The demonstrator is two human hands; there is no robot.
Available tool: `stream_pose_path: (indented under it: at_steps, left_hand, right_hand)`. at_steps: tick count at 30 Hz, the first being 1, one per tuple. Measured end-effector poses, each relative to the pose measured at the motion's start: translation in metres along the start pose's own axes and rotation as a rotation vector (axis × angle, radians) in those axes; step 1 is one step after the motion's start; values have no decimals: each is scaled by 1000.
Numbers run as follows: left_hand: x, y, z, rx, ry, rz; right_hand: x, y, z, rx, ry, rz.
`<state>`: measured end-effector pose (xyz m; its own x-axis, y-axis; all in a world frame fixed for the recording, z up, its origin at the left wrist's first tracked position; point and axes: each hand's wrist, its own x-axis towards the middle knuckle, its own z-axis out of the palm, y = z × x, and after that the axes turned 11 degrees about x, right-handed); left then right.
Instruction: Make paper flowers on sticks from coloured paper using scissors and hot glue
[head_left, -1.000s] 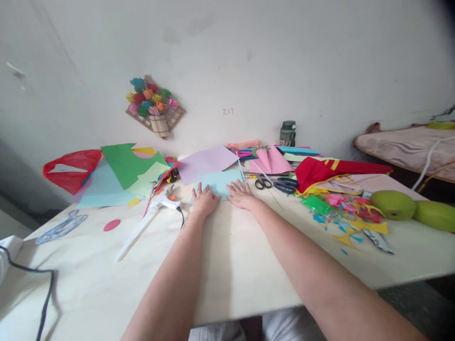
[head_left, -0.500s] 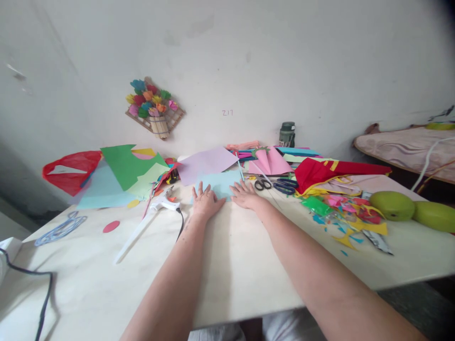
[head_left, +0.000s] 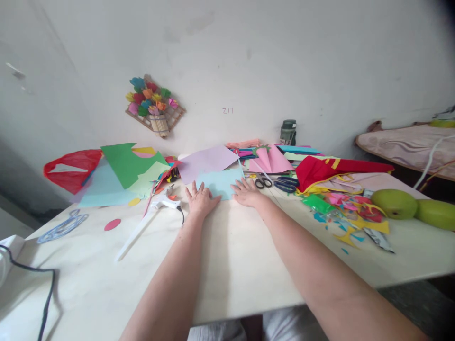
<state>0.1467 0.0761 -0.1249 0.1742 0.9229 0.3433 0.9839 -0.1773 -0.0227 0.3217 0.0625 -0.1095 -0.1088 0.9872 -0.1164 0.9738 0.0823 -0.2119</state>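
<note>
Toward the middle of the worktop [head_left: 249,265], I've got a light-blue sheet [head_left: 222,182] lying between my left hand [head_left: 201,201] and right hand [head_left: 247,192]. Both hands are palm down, fingers spread, gripping nothing. Left one sits at the sheet's left side, right one at its near right corner.

Step in hand, my read: flattening or steadying the paper. Next move calls for light, even pressure and, for any lift or turn, a fingertip worked under a free edge; a hard push could crease it or make it slide.

Sheet looks thin, plain and pretty flat, roughly rectangular, no marks I can make out. Left edge is partly hidden by my fingers; can't tell if it's one layer or folded. Its far side meets a lilac sheet [head_left: 209,161]; which one is on top, can't tell.

Black-handled scissors [head_left: 263,181] are just beside my right hand, navy-handled scissors [head_left: 287,184] further right. White glue gun [head_left: 164,202] is near my left hand.
</note>
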Motion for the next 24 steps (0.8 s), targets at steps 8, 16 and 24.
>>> stream_pose_path:
  at_steps: [8,16,24]
  left_hand:
    - [-1,7,-3,-17,-18,32]
    - [2,4,-5,-37,-60,31]
    - [0,-25,-16,39,-7,172]
  right_hand:
    - [-1,0,-3,-59,106,-60]
    - [11,-15,18,97,83,-153]
    - [3,-19,9,111,-20,-97]
